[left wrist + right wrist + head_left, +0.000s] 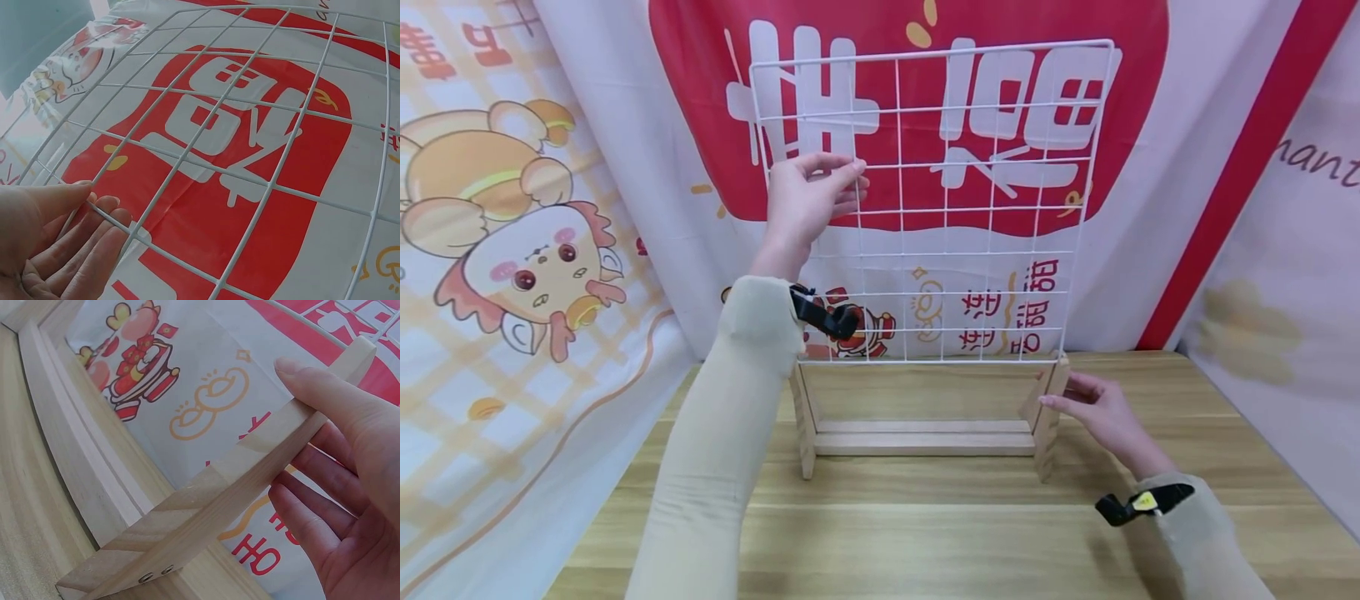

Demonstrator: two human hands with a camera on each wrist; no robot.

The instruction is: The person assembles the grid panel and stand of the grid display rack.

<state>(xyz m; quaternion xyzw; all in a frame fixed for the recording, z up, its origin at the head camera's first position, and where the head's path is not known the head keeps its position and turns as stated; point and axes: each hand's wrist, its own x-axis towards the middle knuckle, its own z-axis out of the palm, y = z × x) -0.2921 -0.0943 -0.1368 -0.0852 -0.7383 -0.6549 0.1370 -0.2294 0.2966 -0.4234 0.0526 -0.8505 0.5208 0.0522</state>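
Observation:
A white wire grid panel [945, 208] stands upright in the head view, its bottom edge at the top of a pale wooden stand [925, 446]. High on the panel's left part, my left hand [808, 196] pinches a wire between thumb and fingers. The left wrist view shows this hand [69, 240] at the grid [269, 185], fingers behind the wire. Down at the stand's right side, my right hand [1101, 412] grips the upright. In the right wrist view, the thumb of that hand [350, 456] lies on the edge of the wooden upright [206, 494], with fingers at its outer face.
The stand rests on a wood-grain tabletop [880, 542]. Behind the grid hangs a white cloth with a red printed patch [917, 187]. Printed cloth [647, 192] rises along the left, and a pale cloth [1292, 250] borders the right.

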